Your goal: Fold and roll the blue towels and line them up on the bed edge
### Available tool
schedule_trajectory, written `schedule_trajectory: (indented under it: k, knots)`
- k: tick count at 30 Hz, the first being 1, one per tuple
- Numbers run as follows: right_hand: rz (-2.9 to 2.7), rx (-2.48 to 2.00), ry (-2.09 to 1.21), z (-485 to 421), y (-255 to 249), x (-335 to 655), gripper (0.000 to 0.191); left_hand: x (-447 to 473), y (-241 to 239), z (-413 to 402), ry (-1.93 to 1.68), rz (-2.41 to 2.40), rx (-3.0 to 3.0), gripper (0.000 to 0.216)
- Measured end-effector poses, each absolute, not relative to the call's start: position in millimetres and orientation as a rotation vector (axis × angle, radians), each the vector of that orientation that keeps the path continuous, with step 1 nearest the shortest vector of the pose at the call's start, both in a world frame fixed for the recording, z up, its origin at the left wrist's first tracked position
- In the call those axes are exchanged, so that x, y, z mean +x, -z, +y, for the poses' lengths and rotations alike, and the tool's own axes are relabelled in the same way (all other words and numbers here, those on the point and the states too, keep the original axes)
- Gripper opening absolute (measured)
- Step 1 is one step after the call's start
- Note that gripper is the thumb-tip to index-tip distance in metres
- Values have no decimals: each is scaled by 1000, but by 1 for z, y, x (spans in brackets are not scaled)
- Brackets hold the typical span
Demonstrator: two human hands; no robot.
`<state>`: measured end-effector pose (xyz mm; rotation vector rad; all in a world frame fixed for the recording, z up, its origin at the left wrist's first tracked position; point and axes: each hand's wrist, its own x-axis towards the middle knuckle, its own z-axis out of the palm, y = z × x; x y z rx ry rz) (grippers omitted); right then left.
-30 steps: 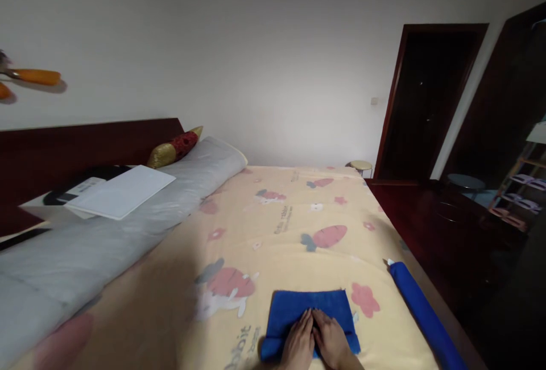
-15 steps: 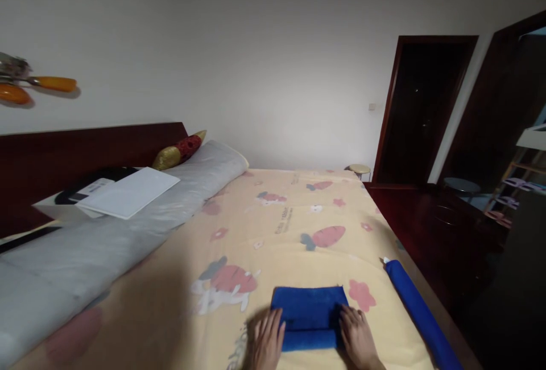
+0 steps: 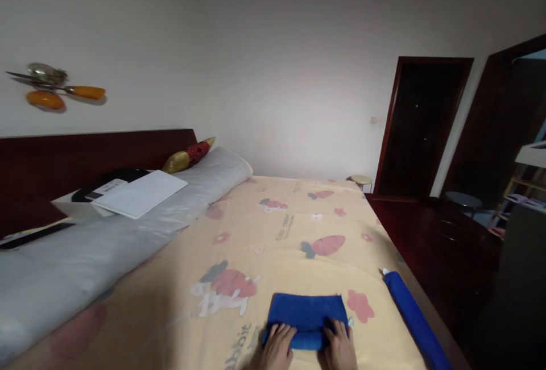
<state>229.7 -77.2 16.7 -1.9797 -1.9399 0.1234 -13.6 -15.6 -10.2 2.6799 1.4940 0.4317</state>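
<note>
A folded blue towel (image 3: 306, 315) lies on the yellow carrot-print bedspread (image 3: 273, 245) near the bed's front edge. My left hand (image 3: 276, 350) rests on the towel's near left corner, fingers curled over its edge. On the near right corner sits my right hand (image 3: 340, 348), its fingers also bent onto the cloth. Both hands grip the near edge of the towel. My wrists run off the bottom of the picture.
A rolled blue cloth (image 3: 413, 319) lies along the bed's right edge. A grey bolster (image 3: 128, 233) with a white sheet of paper (image 3: 140, 192) lines the dark headboard (image 3: 85, 154). A red-gold pillow (image 3: 190, 155) is behind. Dark doorways (image 3: 422, 125) and a stool (image 3: 360, 180) stand at right.
My hands went from the towel's middle out to its sides, then came onto its near corners. The towel looks shorter front to back. The view has tilted up slightly.
</note>
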Motion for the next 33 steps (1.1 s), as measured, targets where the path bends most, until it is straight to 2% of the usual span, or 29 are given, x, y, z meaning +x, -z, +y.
schedule_trajectory:
  k: [4, 8, 17, 23, 27, 30, 33]
  knots:
    - [-1910, -1991, -139, -57, 0, 221, 60, -3, 22, -7, -470, 1591, 2718, 64]
    - [-2034, -1794, -224, -45, 21, 208, 57, 12, 24, -11, -508, 1496, 2852, 63]
    - [-2151, -1636, -174, -65, 11, 213, 59, 9, -17, -26, -614, 1199, 3010, 61]
    - [-2117, -1747, -167, -85, 15, 278, 54, -38, -19, -28, -540, 1482, 2861, 57]
    - [-2066, -1807, -53, -85, 24, 270, 57, -30, -10, -32, -471, 1666, 2782, 58]
    - [-2073, -1744, 49, -77, 25, 243, 56, -8, 0, -37, -635, 1591, 2946, 69]
    - [-2123, -1633, 105, -73, 21, 224, 54, 9, 10, -43, -798, 1331, 3153, 69]
